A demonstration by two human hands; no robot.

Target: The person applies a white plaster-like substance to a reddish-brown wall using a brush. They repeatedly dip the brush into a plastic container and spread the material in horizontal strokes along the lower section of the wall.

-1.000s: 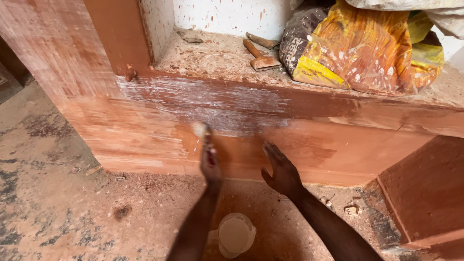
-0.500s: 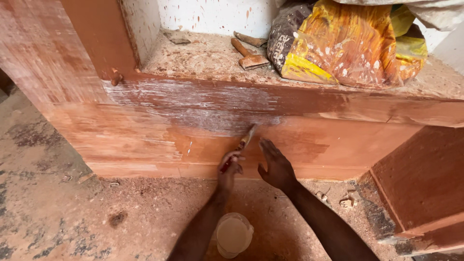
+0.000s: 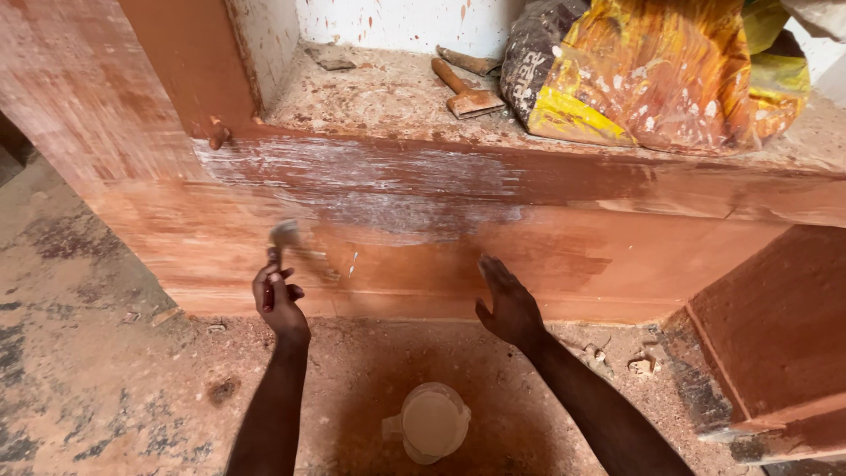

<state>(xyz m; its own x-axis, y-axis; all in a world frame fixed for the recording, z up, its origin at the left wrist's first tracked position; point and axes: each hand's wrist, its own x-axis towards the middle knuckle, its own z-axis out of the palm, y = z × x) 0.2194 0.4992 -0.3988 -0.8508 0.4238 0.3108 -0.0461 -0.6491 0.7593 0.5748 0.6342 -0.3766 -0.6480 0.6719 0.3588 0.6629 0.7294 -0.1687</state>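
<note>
Clenched around the dark red handle of a small paintbrush (image 3: pixel 280 251), the left hand (image 3: pixel 280 304) holds the pale, motion-blurred bristles up against the reddish-brown painted face of the masonry step (image 3: pixel 546 256), just below a whitish, streaky patch. To the right of that grip, the right hand (image 3: pixel 507 304) is released, its fingers spread flat against the same painted face and holding nothing. Wet colour could smear onto that open palm, or the palm could drag a mark across the coat, since it rests on the very surface being brushed. Below and between the two hands a small pale plastic pot (image 3: pixel 429 423) with a side handle sits on the dusty floor (image 3: pixel 106 379); it seems to hold a pale, creamy liquid, though the tone is hard to judge. Standing so close under the forearms, it could be knocked over by an elbow or a knee. Above and well to the right, a slumped yellow and orange sack (image 3: pixel 670 79) lies on the ledge, contents unseen, beside a wooden-handled scraper (image 3: pixel 463 92).
</note>
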